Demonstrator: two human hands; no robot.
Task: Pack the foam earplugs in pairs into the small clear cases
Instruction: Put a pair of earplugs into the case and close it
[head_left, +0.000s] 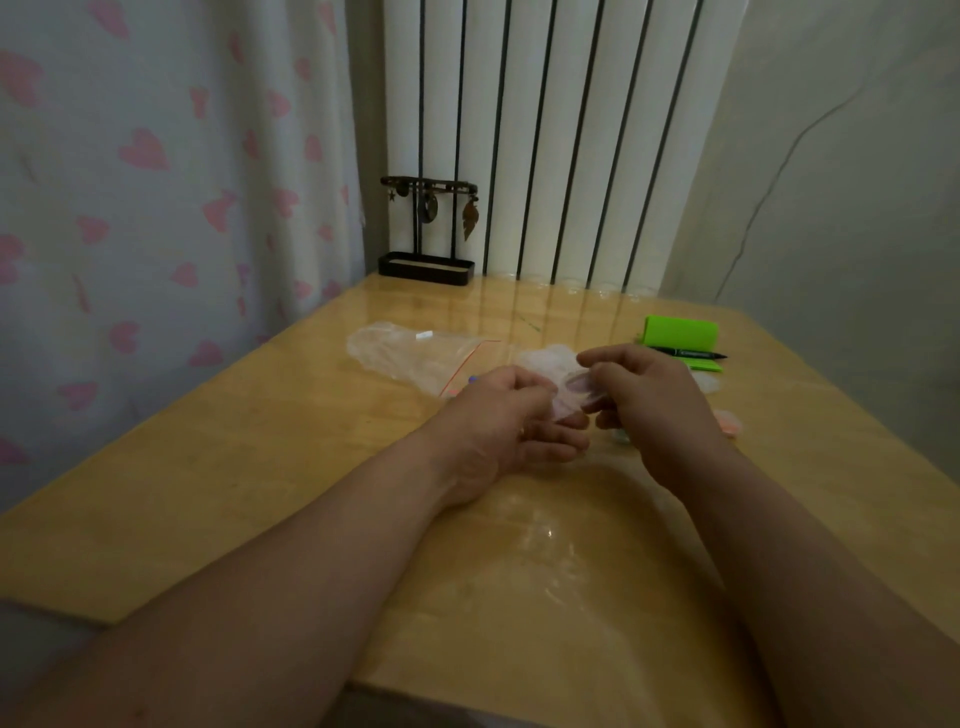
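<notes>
- We find both hands raised just above the wooden table, meeting at one small clear case held between them.
- The left hand has thumb and fingers closed on the case's near edge; the right hand is pinched on its far side. Both are pressed onto the case, not spread.
- The case reads as thin, glossy, transparent plastic with a rounded outline. A pale pinkish-purple mass shows through it; we cannot tell whether this is one earplug or a pair, nor whether the lid is closed.
- We judge the task to be mid-way on this case at most: no finished, closed case can be identified anywhere in view.
- A soft orange-pink item, possibly foam earplugs, lies on the table just right of the right hand; it is too blurred to confirm.
- A crumpled clear zip bag with a red seal line lies flat beyond the left hand, limp and wrinkled. A second whitish translucent heap sits behind the hands; its contents are unclear.
- The table top is light wood with a shiny, reflective coating.
- Well apart at the right rear lie a bright green block-shaped object and a dark pen touching it.
- A black jewellery stand occupies the back edge.
</notes>
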